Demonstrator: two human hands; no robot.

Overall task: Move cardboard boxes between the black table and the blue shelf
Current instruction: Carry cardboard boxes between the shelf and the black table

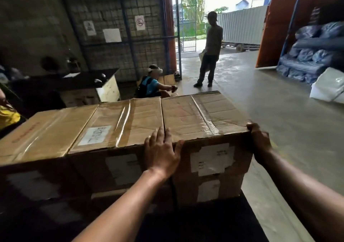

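Three taped cardboard boxes stand in a row on the black table (204, 221): a left box (41, 130), a middle box (119, 124) and a right box (201, 115). My left hand (162, 148) lies over the right box's near top edge at the seam with the middle box, fingers bent onto the top and palm on the front face. My right hand (259, 141) grips the right box's near right top corner, fingers curled over the edge. White labels are stuck on the front faces.
A second dark table (89, 79) stands at the back left. A seated person in blue (149, 85) and a standing person (210, 50) are beyond the boxes. Blue wrapped bundles (312, 55) and a white sack (329, 87) lie at the right, with concrete floor (279, 120) between.
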